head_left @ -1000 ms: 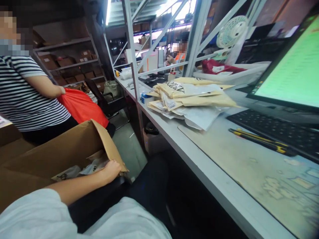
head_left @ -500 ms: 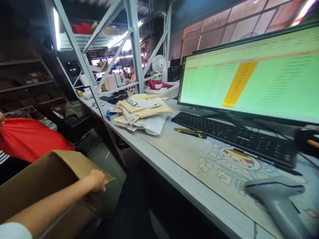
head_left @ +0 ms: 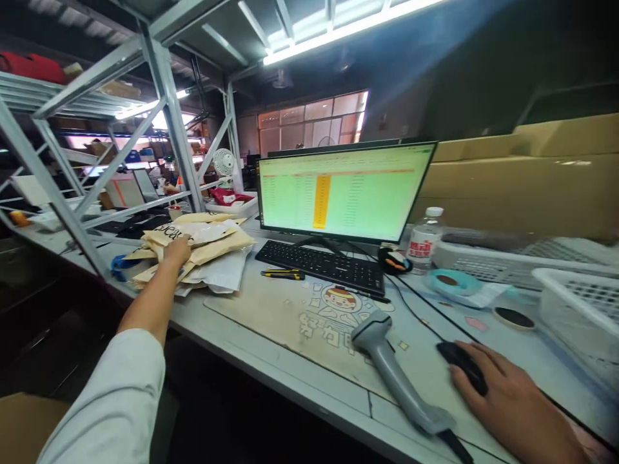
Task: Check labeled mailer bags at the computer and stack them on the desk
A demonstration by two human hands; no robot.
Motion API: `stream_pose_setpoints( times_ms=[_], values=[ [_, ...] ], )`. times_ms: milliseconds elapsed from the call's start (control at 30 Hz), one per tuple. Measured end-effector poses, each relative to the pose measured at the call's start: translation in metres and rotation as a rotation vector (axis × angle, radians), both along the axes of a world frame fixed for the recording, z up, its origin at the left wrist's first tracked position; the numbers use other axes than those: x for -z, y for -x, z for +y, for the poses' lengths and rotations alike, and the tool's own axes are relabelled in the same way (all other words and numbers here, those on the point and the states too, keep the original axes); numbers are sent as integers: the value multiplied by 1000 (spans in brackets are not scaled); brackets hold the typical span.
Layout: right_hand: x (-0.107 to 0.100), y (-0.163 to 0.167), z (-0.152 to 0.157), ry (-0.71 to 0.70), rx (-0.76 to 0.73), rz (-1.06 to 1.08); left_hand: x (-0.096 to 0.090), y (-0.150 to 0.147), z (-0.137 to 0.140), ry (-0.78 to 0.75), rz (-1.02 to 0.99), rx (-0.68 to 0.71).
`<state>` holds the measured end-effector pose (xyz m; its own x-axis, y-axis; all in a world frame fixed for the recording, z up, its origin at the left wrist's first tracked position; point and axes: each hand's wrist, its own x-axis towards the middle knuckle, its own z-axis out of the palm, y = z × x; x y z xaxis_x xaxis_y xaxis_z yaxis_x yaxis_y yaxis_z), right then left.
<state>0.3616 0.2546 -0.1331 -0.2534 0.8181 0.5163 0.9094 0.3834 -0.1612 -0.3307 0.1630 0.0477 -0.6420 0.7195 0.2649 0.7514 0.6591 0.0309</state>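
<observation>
Head view:
1. See packets (head_left: 217, 250) heaped near the tabletop's (head_left: 290, 368) front edge, mostly lying sideways.
2. Right under left hand (head_left: 178, 251), the nearer one, touching; with fingers bent, but grip too hidden to tell.
3. Far off, with right hand (head_left: 513, 388), curled round mouse (head_left: 461, 365).

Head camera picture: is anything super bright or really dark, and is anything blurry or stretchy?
Head view: the tube light overhead glares white; head view: the monitor glows green, its tiny writing too blurry to read; head view: under the desk is nearly black; head view: the white basket at the right edge looks stretched, probably by a wide lens.
</observation>
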Motion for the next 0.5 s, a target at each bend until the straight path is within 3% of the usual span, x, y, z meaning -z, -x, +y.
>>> stream_pose_setpoints(
  times_ms=[67,233,300,333,400,467,500],
  values=[
    [-3,3,-4,20,11,22,-13,-8,-5,-87,34,-34],
    [0,2,-3,14,33,23,-84,-30,-49,-424,214,-86],
    [1,2,-2,10,27,16,-103,-42,-69,-598,219,-89],
    [0,2,-3,14,27,13,-106,-51,-76,-732,144,-47],
    [-2,4,-6,25,37,12,-96,-73,-85,-1038,-242,104],
    [-7,8,-10,37,49,20,-67,-100,-85,-1212,-726,225],
    [-9,9,-12,42,52,24,-48,-114,-84,-1212,-900,241]
  ],
)
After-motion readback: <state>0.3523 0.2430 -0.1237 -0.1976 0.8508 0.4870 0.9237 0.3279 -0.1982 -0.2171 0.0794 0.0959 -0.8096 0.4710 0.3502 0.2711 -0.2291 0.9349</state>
